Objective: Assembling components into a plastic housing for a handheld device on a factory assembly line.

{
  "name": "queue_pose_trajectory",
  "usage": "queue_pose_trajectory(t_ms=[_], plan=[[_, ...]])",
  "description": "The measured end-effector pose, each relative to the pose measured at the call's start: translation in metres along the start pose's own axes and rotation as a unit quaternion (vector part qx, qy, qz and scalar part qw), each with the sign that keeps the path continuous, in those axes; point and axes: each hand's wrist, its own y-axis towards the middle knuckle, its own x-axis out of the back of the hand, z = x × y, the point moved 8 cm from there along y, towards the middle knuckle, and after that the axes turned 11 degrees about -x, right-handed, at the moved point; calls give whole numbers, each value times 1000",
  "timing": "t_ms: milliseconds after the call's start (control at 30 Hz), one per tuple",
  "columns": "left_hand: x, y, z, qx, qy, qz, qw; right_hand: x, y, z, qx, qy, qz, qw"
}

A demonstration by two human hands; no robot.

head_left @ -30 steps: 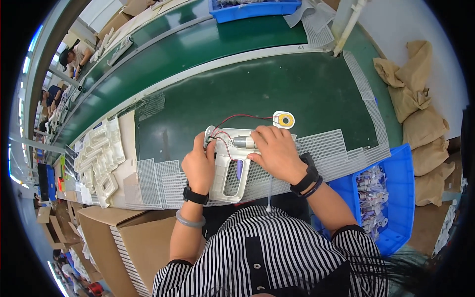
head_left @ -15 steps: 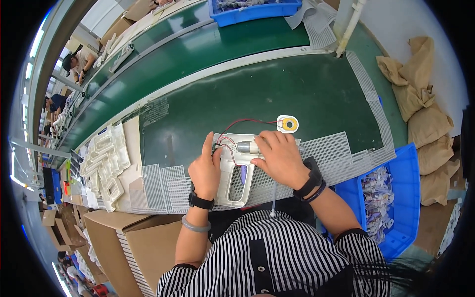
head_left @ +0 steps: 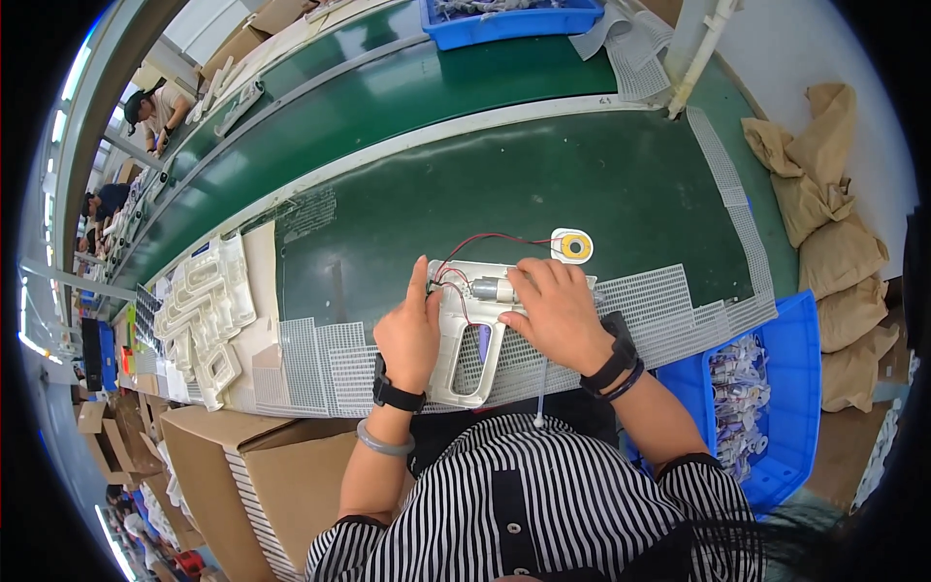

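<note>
A long green table [head_left: 524, 184] filled the middle of the view, with a green conveyor belt [head_left: 524, 73] running along its far side. Below the table's left end stood a cardboard box [head_left: 301, 470]; beyond its right end, brown sacks [head_left: 839, 252] were piled against a wall. A blue bin [head_left: 793, 388], near the right side of the table's front edge, held clear-bagged parts, and a blue tray [head_left: 514, 31] sat at the top beyond the belt. On the left of the table lay a heap of white plastic shells [head_left: 199, 310]. The thing being worked on, a white pistol-shaped half shell [head_left: 448, 357] with a looped handle, lay open side up near the table's front edge, partly over pale mesh matting [head_left: 640, 301]. The right hand [head_left: 561, 310] held the shell's right part, fingers laid across it and thumb at its lower side. The left hand [head_left: 407, 335] was at the shell's left end, index finger stretched out and thumb beside the wires; whether it pinched anything could not be told. Between the hands sat a silvery motor [head_left: 488, 288], with a purple trigger [head_left: 484, 341] below. Red and dark wires [head_left: 495, 235] arched to a small white cap bearing a yellow disc [head_left: 576, 247], just beyond the shell.
</note>
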Motion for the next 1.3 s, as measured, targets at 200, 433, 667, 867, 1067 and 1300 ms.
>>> queue_pose_trajectory(t_ms=[200,433,667,867,1067,1300], plan=[[-3,9,-9,-59,112,59,990,-1,-1,0,5,2,-3,1000],[12,11,-18,-77,16,101,992,1,-7,4,0,-2,-11,1000],[25,-43,-59,-181,-55,62,980,-3,-8,5,-15,-28,-13,999],[16,-41,-57,-147,2,30,989,-7,-10,6,3,-41,-36,999],[10,-34,-50,-61,-54,0,997,-6,-12,9,4,-45,-32,998],[21,-13,-10,64,-165,46,983,-7,-14,6,-11,-39,-41,998]])
